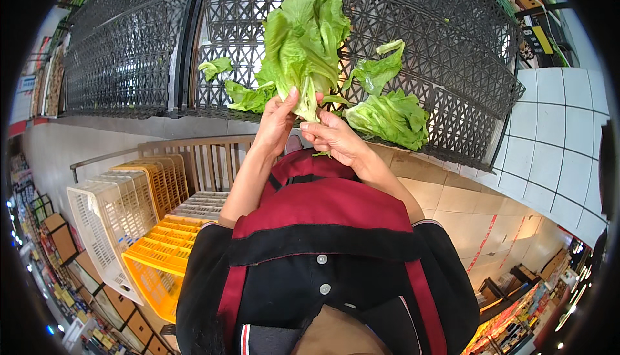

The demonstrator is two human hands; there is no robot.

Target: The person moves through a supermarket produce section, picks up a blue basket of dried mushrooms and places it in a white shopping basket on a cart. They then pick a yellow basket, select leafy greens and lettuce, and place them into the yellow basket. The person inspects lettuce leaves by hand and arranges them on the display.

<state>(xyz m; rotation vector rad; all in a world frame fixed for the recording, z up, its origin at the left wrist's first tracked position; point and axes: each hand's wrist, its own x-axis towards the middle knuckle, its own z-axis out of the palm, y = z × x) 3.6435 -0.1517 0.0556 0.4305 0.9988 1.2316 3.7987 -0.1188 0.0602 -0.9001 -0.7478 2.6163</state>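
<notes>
A head of green leaf lettuce (305, 40) is held with its leaves pointing away from me, above a black plastic lattice display rack (436, 40). My left hand (277, 125) grips it near the pale stem end, the thumb lying along the stalk. The fingers of my right hand (335, 136) pinch the base of the same lettuce. To the right a second lettuce (390, 118) rests on the rack's front edge, with a torn leaf (378, 71) behind it. Loose leaves (249, 96) lie left of my hands, and a smaller scrap (214, 67) sits farther left.
Stacked plastic crates stand on the floor at my left, a white one (109, 205) beside yellow ones (164, 238). A wooden slatted rail (208, 154) runs below the rack's front. White tiling (547, 127) borders the rack at right. A black post (186, 40) divides the rack.
</notes>
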